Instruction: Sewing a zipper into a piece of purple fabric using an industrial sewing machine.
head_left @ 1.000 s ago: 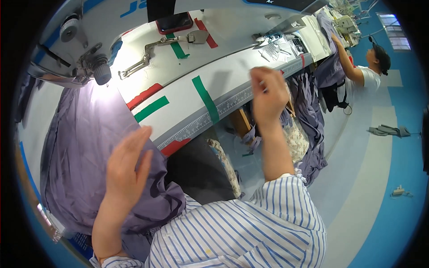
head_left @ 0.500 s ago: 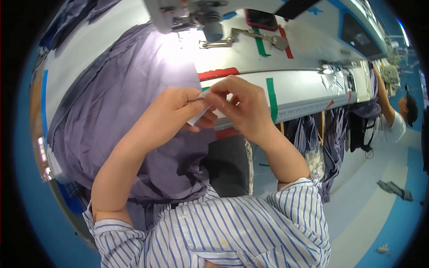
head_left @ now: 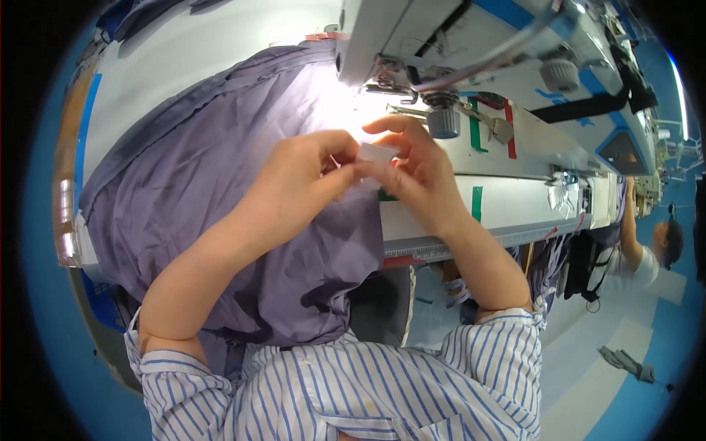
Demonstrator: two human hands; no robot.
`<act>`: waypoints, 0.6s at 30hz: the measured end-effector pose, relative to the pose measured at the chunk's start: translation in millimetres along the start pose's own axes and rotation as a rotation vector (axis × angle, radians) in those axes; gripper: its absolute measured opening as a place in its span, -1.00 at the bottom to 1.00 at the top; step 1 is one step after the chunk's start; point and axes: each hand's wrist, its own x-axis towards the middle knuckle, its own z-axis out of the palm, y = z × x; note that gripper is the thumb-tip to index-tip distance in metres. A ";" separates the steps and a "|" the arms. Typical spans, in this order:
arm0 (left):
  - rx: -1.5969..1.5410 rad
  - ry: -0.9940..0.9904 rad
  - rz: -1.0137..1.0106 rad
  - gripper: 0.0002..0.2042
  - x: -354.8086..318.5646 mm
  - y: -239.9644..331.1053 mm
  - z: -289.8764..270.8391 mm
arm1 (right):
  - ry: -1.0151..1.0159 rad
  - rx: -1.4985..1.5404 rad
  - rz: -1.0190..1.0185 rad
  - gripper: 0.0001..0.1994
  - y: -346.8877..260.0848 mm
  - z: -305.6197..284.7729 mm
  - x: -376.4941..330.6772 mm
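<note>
Between my two hands is a small white fabric label [head_left: 376, 153], its face turned up. My left hand [head_left: 303, 173] pinches its left side between thumb and fingers. My right hand [head_left: 425, 176] grips the other side, thumb below, with the index finger raised and curled. Both hands are above a large purple-grey cloth [head_left: 198, 176], which spreads over the table and hangs down over my lap. Just beyond them is the lit needle area of a sewing machine [head_left: 507, 62].
A metal ruler strip [head_left: 507, 234] runs along the table's front edge. Green tape [head_left: 476, 204] marks the surface. A grey tension knob [head_left: 443, 121] hangs close above my right hand. Hanging garments [head_left: 544, 268] are below the edge; another person [head_left: 647, 257] sits at far right.
My hands have moved up and right, closer to the machine. The label, earlier slanting down from my fingers, now lies flatter between both hands. The view has shifted, showing more of the machine.
</note>
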 end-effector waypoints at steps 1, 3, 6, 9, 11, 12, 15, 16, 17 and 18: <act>-0.190 0.085 -0.084 -0.87 -0.9 -0.7 2.6 | -0.019 0.135 -0.010 -0.82 1.0 4.1 -2.0; -0.268 0.125 -0.037 -0.86 0.3 -4.0 4.8 | -0.082 0.203 0.085 -0.83 3.9 5.5 -3.6; -0.182 0.133 0.067 -0.83 1.7 -8.9 1.2 | -0.061 0.186 0.217 -0.85 6.9 -3.6 -0.6; 0.100 0.109 0.124 -0.80 3.8 -7.8 -9.1 | -0.143 -0.014 0.138 -0.86 3.9 -16.5 5.7; 0.211 0.111 0.114 -0.78 8.2 -4.4 -15.7 | -0.187 -0.174 0.111 -0.84 1.9 -22.3 13.9; 0.205 0.081 0.118 -0.77 12.0 -2.4 -18.1 | -0.201 -0.248 0.062 -0.84 2.1 -23.6 18.6; 0.316 0.126 0.164 -0.74 27.6 2.2 -24.1 | -0.162 -0.424 -0.081 -0.81 9.1 -22.9 35.8; 0.429 0.181 0.166 -0.72 33.1 2.7 -24.3 | -0.092 -0.521 -0.086 -0.81 13.6 -22.4 41.0; 0.458 0.171 0.088 -0.72 36.6 3.0 -26.1 | -0.049 -0.610 -0.349 -0.80 17.1 -21.5 39.9; 0.454 0.175 0.087 -0.72 40.3 2.6 -26.3 | 0.025 -0.707 -0.520 -0.80 21.4 -21.1 39.0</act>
